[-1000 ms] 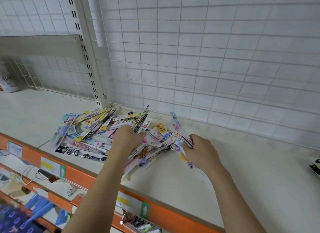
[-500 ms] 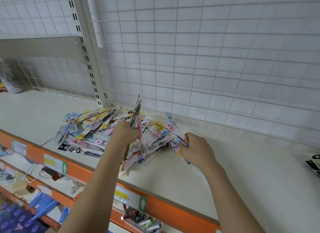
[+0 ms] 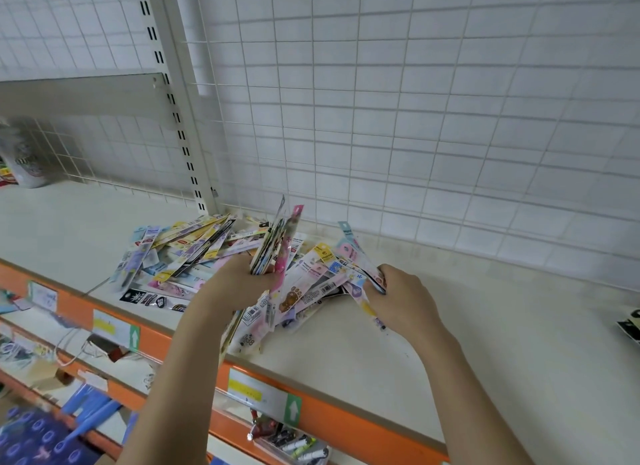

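Observation:
A heap of long, flat, colourful product packets [image 3: 180, 253] lies on the cream shelf [image 3: 485, 326] near the back mesh wall. My left hand [image 3: 239, 281] grips a bundle of these packets [image 3: 277, 243], held nearly upright with their tops fanned above the pile. My right hand [image 3: 401, 298] grips another few packets [image 3: 356, 256] at the pile's right end, their tips slanting up to the left. More loose packets [image 3: 304, 291] lie between my two hands.
A white wire grid [image 3: 415, 118] backs the shelf, with a slotted upright post [image 3: 180, 118] at left. The front edge is orange [image 3: 346, 416] with price labels. Lower shelves hold blue items [image 3: 90, 409]. A white container [image 3: 24, 156] stands far left, a dark packet [image 3: 632, 324] at far right.
My left hand has lifted its bundle and tipped it more upright. My right hand has stayed at the pile's right end, holding its packets.

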The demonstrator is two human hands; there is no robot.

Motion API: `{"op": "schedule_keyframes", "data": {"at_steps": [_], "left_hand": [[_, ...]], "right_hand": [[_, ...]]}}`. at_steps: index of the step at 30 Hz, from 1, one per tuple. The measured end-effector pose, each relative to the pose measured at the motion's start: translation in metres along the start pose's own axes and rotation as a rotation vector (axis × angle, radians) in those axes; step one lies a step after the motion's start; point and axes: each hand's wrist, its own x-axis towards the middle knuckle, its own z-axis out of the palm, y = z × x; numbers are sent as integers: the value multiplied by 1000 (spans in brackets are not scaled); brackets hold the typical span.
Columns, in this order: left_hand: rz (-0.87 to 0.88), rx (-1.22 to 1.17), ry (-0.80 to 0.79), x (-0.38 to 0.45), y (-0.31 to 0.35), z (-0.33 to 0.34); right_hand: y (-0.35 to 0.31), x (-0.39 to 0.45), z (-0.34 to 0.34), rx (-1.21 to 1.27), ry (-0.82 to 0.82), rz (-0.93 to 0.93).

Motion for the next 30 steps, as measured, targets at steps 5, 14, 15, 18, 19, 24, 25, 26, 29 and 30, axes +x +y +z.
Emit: {"op": "schedule_keyframes", "data": {"at_steps": [5, 14, 15, 18, 19, 24, 25, 26, 29, 30], "left_hand": [[32, -10, 33, 16, -9, -7], [104, 334, 160, 30, -16, -2], [97, 406, 132, 31, -18, 1], [99, 553, 40, 34, -26, 10], [102, 581, 22, 34, -28, 11], [99, 550, -44, 38, -29, 7], [106, 519, -45, 38, -29, 5], [111, 485, -34, 38, -29, 4], [102, 421, 4, 39, -28, -4], [104, 412, 13, 39, -28, -8]], "right_hand": [[-1, 5, 0, 14, 45, 47], [-11, -9, 8, 36, 140, 147], [-13, -12, 10, 29, 150, 158], [-19, -21, 14, -16, 175, 182], [-21, -23, 14, -27, 181, 187], [-24, -30, 13, -25, 182, 215], [-24, -31, 12, -17, 179, 221], [-23, -32, 13, 0, 181, 226], [-21, -31, 12, 47, 193, 238], [-22, -30, 12, 53, 189, 237]]}}
